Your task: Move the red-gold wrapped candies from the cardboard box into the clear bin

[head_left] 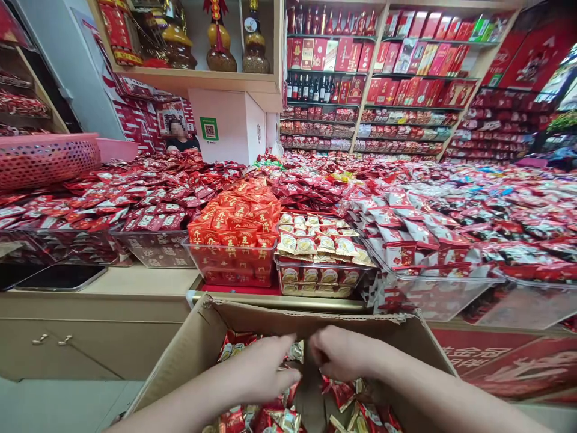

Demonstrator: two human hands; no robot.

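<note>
Both of my hands reach into a large open cardboard box (311, 317) holding red and gold candy packets (340, 392). My left hand (264, 368) is over the packets on the left, thumb and fingers apart. A small gold and white packet (296, 351) lies just beyond its fingertips; I cannot tell if they touch. My right hand (338, 353) is curled with its fingers down, above packets on the right side. What those fingers hold, if anything, is hidden. Between the hands a strip of the box's bottom shows.
Beyond the box stand a clear tub of cream and gold packets (318, 246), a tub of orange-red packets (234, 240) and a tub of white and red packets (415, 240). A dark tablet (63, 278) lies on the left counter. Behind the counter is a person (181, 143).
</note>
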